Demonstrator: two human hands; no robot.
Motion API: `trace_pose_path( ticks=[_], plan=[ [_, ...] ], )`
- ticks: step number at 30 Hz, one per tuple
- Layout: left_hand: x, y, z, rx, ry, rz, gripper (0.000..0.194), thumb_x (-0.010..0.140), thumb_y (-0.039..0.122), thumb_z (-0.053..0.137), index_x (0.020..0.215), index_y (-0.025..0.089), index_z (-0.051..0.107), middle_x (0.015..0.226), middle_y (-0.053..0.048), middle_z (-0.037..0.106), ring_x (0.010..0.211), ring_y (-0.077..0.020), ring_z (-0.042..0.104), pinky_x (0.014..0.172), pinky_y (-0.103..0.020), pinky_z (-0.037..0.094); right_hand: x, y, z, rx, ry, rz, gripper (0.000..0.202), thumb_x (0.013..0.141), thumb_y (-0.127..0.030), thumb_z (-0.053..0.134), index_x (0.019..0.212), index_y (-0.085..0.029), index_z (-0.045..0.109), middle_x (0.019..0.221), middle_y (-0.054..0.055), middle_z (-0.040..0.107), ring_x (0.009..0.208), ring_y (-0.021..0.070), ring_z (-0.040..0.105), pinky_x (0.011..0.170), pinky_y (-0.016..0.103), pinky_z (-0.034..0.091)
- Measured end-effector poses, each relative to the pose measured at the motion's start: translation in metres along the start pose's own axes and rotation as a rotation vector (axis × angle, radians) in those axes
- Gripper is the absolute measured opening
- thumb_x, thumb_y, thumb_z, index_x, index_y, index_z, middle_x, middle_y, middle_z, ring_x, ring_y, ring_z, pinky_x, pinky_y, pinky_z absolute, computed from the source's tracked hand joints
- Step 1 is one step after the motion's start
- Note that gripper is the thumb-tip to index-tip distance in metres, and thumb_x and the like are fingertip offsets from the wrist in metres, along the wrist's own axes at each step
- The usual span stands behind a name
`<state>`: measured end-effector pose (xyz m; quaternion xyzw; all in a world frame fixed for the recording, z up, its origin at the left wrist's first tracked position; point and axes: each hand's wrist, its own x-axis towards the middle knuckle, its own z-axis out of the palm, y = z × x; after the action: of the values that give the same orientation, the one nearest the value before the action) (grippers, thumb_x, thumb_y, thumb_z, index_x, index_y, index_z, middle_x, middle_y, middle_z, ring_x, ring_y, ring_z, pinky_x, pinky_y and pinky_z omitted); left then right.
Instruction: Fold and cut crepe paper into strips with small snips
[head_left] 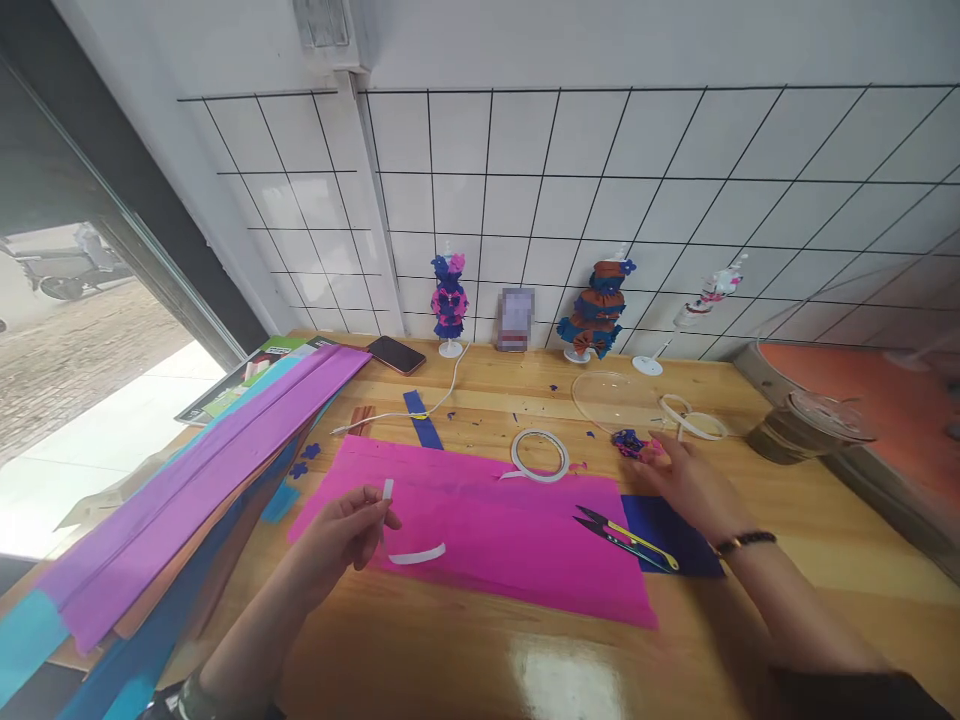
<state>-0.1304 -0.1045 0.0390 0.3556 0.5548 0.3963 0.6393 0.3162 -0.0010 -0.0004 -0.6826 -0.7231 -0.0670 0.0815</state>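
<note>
Seemingly a taping step is in hand: one strip [417,554] lies on the pink paper [517,545], just right of the left hand [356,525], whose fingers pinch another strip [388,489]. Snips [626,533] lie nearer than the right hand's [686,485] fingers, the tape roll [541,478] left of them. Half-curled, these are at the scraps [627,442], grip unclear; the next move likely calls for a light pinch.
</note>
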Motion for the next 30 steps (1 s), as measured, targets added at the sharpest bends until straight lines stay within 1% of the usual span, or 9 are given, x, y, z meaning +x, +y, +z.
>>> trace_pose_path(
  ticks=[2,5,7,10,15,19,22,27,30],
  plan=[
    [0.003,-0.001,0.007,0.025,-0.028,-0.007,0.03,0.073,0.042,0.064,0.07,0.014,0.054,0.049,0.004,0.051,0.037,-0.0029,0.037,0.038,-0.017,0.024,0.021,0.002,0.012,-0.016,-0.015,-0.024,0.055,0.081,-0.043,0.047,0.128,-0.015,0.042,0.101,0.015,0.06,0.081,0.0225,0.061,0.066,0.032,0.047],
    [0.009,-0.002,0.019,0.05,-0.083,0.0,0.029,0.073,0.042,0.064,0.07,0.015,0.053,0.05,0.004,0.051,0.038,-0.0042,0.04,0.039,-0.018,0.028,0.037,-0.001,0.023,-0.035,-0.039,-0.078,0.041,0.081,-0.032,0.049,0.12,-0.019,0.052,0.1,0.014,0.06,0.085,0.0234,0.06,0.073,0.035,0.045],
    [0.015,-0.004,0.025,0.044,-0.118,0.007,0.029,0.073,0.041,0.064,0.072,0.015,0.051,0.062,0.002,0.058,0.041,-0.0045,0.043,0.04,-0.018,0.03,0.039,-0.002,0.026,-0.036,-0.052,-0.106,0.03,0.082,-0.023,0.046,0.108,-0.02,0.06,0.097,0.013,0.061,0.086,0.0224,0.06,0.074,0.034,0.044],
    [0.022,-0.007,0.029,0.05,-0.155,0.002,0.029,0.074,0.041,0.063,0.073,0.016,0.049,0.071,-0.001,0.062,0.043,-0.0049,0.046,0.04,-0.018,0.032,0.03,0.004,0.027,-0.023,-0.065,-0.133,0.028,0.081,-0.015,0.041,0.096,-0.019,0.064,0.094,0.01,0.064,0.084,0.0192,0.06,0.074,0.03,0.044],
    [0.03,-0.01,0.035,0.053,-0.186,-0.028,0.029,0.073,0.041,0.063,0.073,0.015,0.048,0.072,-0.001,0.063,0.044,-0.0057,0.049,0.041,-0.018,0.034,0.009,0.026,0.024,-0.018,-0.056,-0.085,0.027,0.082,-0.018,0.04,0.092,-0.018,0.065,0.094,0.009,0.066,0.089,0.0209,0.06,0.074,0.03,0.045],
    [0.034,-0.009,0.041,0.057,-0.209,-0.033,0.029,0.072,0.04,0.064,0.073,0.015,0.049,0.071,-0.001,0.063,0.044,-0.0058,0.05,0.041,-0.017,0.034,0.004,0.036,0.02,-0.021,-0.04,-0.001,0.031,0.082,-0.019,0.036,0.09,-0.017,0.065,0.097,0.012,0.065,0.083,0.0225,0.062,0.068,0.032,0.045],
    [0.035,-0.01,0.045,0.06,-0.213,-0.036,0.029,0.072,0.04,0.064,0.074,0.015,0.049,0.071,-0.001,0.063,0.044,-0.006,0.05,0.04,-0.017,0.034,0.012,0.036,0.02,0.001,-0.047,0.027,0.028,0.079,-0.022,0.04,0.092,-0.015,0.064,0.096,0.013,0.065,0.083,0.0227,0.062,0.07,0.033,0.045],
    [0.035,-0.012,0.048,0.058,-0.229,-0.044,0.028,0.073,0.04,0.063,0.074,0.015,0.049,0.072,-0.002,0.063,0.046,-0.0063,0.051,0.041,-0.018,0.034,0.033,0.026,0.027,0.07,-0.072,0.035,0.034,0.076,-0.04,0.048,0.095,-0.015,0.062,0.092,0.011,0.065,0.085,0.0228,0.06,0.07,0.032,0.045],
    [0.034,-0.013,0.048,0.057,-0.22,-0.047,0.028,0.073,0.04,0.063,0.074,0.015,0.049,0.071,-0.002,0.063,0.046,-0.0061,0.05,0.042,-0.018,0.034,0.043,0.018,0.03,0.116,-0.084,0.034,0.025,0.076,-0.034,0.047,0.083,-0.016,0.063,0.087,0.01,0.066,0.083,0.0217,0.061,0.071,0.031,0.044]
  ],
)
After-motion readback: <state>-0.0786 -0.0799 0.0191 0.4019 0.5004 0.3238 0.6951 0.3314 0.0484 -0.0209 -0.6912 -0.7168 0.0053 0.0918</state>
